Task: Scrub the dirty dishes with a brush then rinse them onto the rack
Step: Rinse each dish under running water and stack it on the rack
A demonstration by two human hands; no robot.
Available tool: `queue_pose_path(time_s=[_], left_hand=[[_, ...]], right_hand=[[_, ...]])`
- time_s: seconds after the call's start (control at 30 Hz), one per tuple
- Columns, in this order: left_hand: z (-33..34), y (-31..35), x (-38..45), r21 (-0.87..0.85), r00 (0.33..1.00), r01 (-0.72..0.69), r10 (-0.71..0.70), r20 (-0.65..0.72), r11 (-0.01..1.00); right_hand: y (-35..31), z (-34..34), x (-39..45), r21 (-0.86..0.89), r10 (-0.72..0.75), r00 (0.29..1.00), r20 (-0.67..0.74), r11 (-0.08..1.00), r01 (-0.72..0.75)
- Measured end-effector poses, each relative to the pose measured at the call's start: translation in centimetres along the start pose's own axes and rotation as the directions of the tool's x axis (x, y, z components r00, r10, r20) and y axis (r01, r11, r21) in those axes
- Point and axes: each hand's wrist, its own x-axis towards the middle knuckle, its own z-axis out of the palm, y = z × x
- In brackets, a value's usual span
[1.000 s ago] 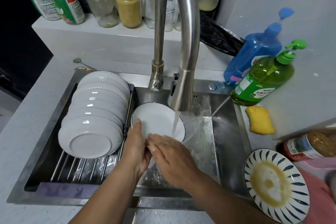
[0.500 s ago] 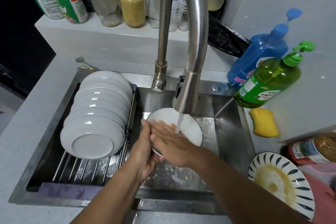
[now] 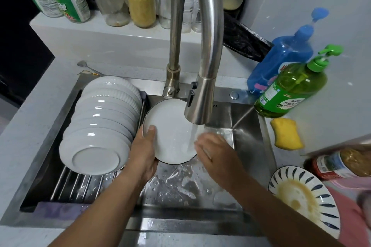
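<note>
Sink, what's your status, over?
Left hand grips plate under tap. Right hand rubs it, open. Rack stacked, striped plate dirty.

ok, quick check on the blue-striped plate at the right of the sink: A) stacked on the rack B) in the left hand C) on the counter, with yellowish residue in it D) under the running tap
C: the blue-striped plate sits on the counter right of the sink, yellowish residue in its middle; the left hand holds a white plate under the faucet instead.
</note>
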Motion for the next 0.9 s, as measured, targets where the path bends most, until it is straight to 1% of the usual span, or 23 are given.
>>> queue_pose_path(time_s=[0.03,0.07,0.1,0.13,0.17,0.2,0.27,0.3,0.37,0.43,0.5,0.57,0.63,0.67,0.73,0.8,0.87,0.9], left_hand=[[0.0,-0.2,0.0,-0.062,0.999,0.034,-0.035,-0.018,0.997],[0.1,-0.3,-0.1,-0.125,0.995,0.093,-0.096,-0.022,0.988],[0.0,-0.6,-0.1,-0.182,0.985,0.164,-0.17,-0.021,0.97],[0.1,-1.0,-0.3,-0.217,0.969,0.238,-0.247,-0.016,0.947],[0.1,-1.4,-0.4,-0.223,0.948,0.305,-0.316,-0.015,0.926],[0.1,-1.7,-0.6,-0.211,0.933,0.352,-0.359,0.005,0.912],[0.3,-2.3,-1.1,-0.172,0.922,0.387,-0.38,0.072,0.906],[0.2,-2.6,-1.1,-0.147,0.923,0.384,-0.377,0.076,0.912],[0.1,-2.7,-1.5,-0.045,0.938,0.346,-0.345,0.035,0.937],[0.0,-2.4,-2.3,0.132,0.971,0.239,-0.241,0.001,0.962],[-0.5,-2.3,-2.6,0.314,0.998,0.063,-0.066,-0.002,0.947],[-1.2,-1.8,-3.0,0.478,0.993,-0.115,0.121,0.019,0.871],[-2.0,-1.3,-3.2,0.575,0.972,-0.22,0.226,0.063,0.788],[-2.3,-1.0,-3.3,0.589,0.965,-0.248,0.25,0.08,0.769],[-2.7,-0.7,-3.4,0.569,0.966,-0.248,0.242,0.088,0.784],[-2.8,-0.4,-3.7,0.471,0.983,-0.18,0.168,0.069,0.863],[-2.5,0.0,-4.3,0.317,0.996,-0.08,0.063,0.063,0.945],[-2.4,0.0,-4.4,0.251,0.998,-0.035,0.019,0.066,0.967]], right_hand=[[-0.2,0.0,0.3,0.034,0.088,0.988,-0.126,0.996,-0.084],[-0.5,-0.2,0.7,0.08,0.19,0.958,-0.215,0.981,-0.176],[-1.0,-0.5,1.0,0.155,0.305,0.919,-0.248,0.949,-0.273],[-1.3,-0.9,1.4,0.255,0.427,0.881,-0.202,0.892,-0.374],[-1.5,-1.3,1.8,0.349,0.523,0.847,-0.098,0.815,-0.462],[-1.5,-1.7,2.1,0.398,0.572,0.82,0.023,0.747,-0.532],[-1.0,-2.3,2.4,0.39,0.604,0.765,0.223,0.664,-0.638],[-0.7,-2.4,2.3,0.375,0.612,0.731,0.301,0.629,-0.681],[-0.4,-2.3,1.6,0.377,0.623,0.651,0.433,0.531,-0.759],[-0.5,-1.6,0.5,0.423,0.624,0.595,0.506,0.422,-0.802],[-1.0,-0.6,-0.2,0.479,0.631,0.591,0.503,0.365,-0.798],[-1.6,0.1,-0.4,0.524,0.637,0.614,0.466,0.361,-0.771],[-2.2,0.4,-0.4,0.548,0.642,0.636,0.428,0.375,-0.748],[-2.6,0.4,-0.2,0.561,0.642,0.649,0.408,0.385,-0.733],[-2.9,0.0,0.1,0.578,0.642,0.675,0.363,0.413,-0.704],[-3.0,-0.5,0.5,0.583,0.638,0.693,0.336,0.437,-0.685],[-2.8,-1.0,0.8,0.59,0.627,0.686,0.37,0.412,-0.695],[-2.6,-1.1,0.8,0.597,0.621,0.666,0.413,0.367,-0.713]])
